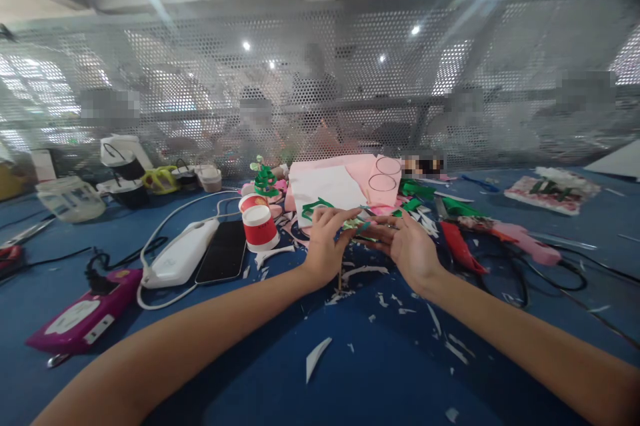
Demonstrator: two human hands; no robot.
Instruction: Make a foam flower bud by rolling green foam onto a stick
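Close together over the middle of the blue table are both my hands. Between the thumb and fingers of my left hand (325, 243) is a small green craft piece (356, 225), partly hidden by the fingers. A thin brown stick (340, 276) points down beneath that hand. My right hand (413, 249) meets the piece from the other side, palm partly turned up, with its fingertips at the green part. Behind them lie a white sheet (325, 187) and pink paper (385, 176) with drawn circles. Pale paper scraps (365, 271) are strewn below.
Left of my hands stand red-and-white paper cups (261, 229), a black phone (223, 253), a white power bank (180, 253) and a purple power strip (87, 313). A pink glue gun (530, 245) with cables lies right. Perforated metal panels (200, 93) rise behind the table.
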